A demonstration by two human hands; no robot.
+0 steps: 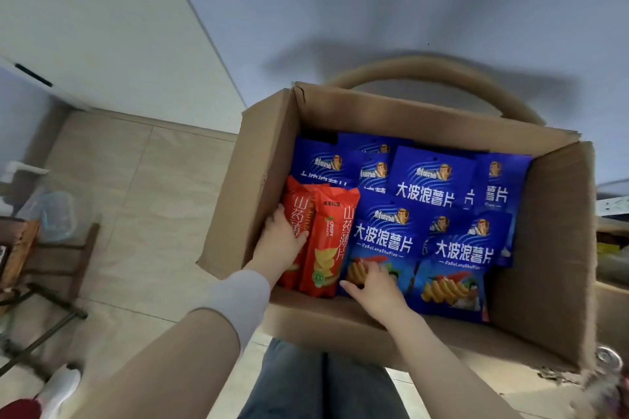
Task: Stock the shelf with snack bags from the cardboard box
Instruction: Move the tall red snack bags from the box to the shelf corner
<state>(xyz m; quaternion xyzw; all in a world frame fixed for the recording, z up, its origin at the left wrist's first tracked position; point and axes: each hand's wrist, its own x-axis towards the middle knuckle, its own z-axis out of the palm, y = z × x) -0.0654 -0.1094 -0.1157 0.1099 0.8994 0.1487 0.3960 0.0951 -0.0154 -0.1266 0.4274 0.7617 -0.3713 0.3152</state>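
Fingers [300, 237] of left hand [282, 243] grip red bag [299, 211]; blue bags [425, 189] fill cardboard box [551, 248].

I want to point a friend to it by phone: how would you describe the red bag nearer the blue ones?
Find the cardboard box, then its left wall, where two red bags sit beside the blue bags. The left hand grips the outer red bag; the inner red bag is between it and the blue ones, and alone shows the word CRISPY.

Your cardboard box [258, 163] sitting before your legs [320, 384], yam crisp bags [326, 241] standing at its left wall, potato chip bags [425, 187] overlapping to their right.
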